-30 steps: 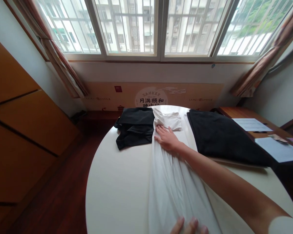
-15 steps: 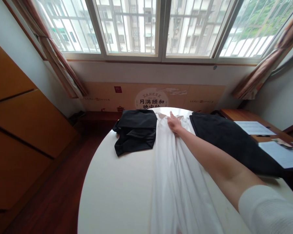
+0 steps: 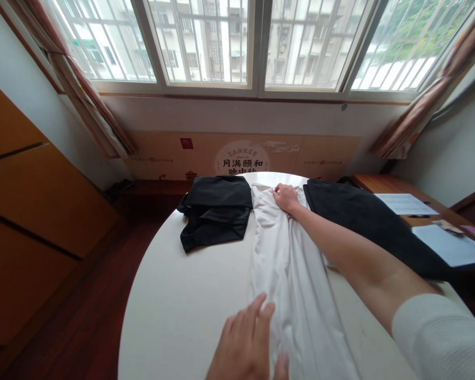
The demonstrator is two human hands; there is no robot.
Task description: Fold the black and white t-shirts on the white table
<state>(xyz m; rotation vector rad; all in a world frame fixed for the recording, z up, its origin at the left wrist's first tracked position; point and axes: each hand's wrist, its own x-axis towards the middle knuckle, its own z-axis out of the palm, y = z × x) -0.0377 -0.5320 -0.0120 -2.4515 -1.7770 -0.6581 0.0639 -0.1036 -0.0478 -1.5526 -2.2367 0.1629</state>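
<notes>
A long white cloth garment (image 3: 288, 269) lies lengthwise down the middle of a round white table (image 3: 174, 295), with soft folds along it. My right hand (image 3: 285, 198) is at its far end, with the fingers closed on the fabric. My left hand (image 3: 247, 343) is at the near end, fingers spread, over the garment's left edge. A folded black garment (image 3: 216, 211) lies just left of the white one. A larger black cloth (image 3: 360, 227) lies to the right, partly under my right forearm.
A wooden desk (image 3: 396, 184) with white papers (image 3: 449, 244) stands beyond the table's right side. Orange-brown wardrobe doors (image 3: 31, 211) and a dark wooden floor (image 3: 83, 295) are on the left. Barred windows with curtains fill the far wall.
The bunched white fabric at the far end has been drawn out flatter. My right hand has moved to the far end and closed on it. My left hand has come further into view.
</notes>
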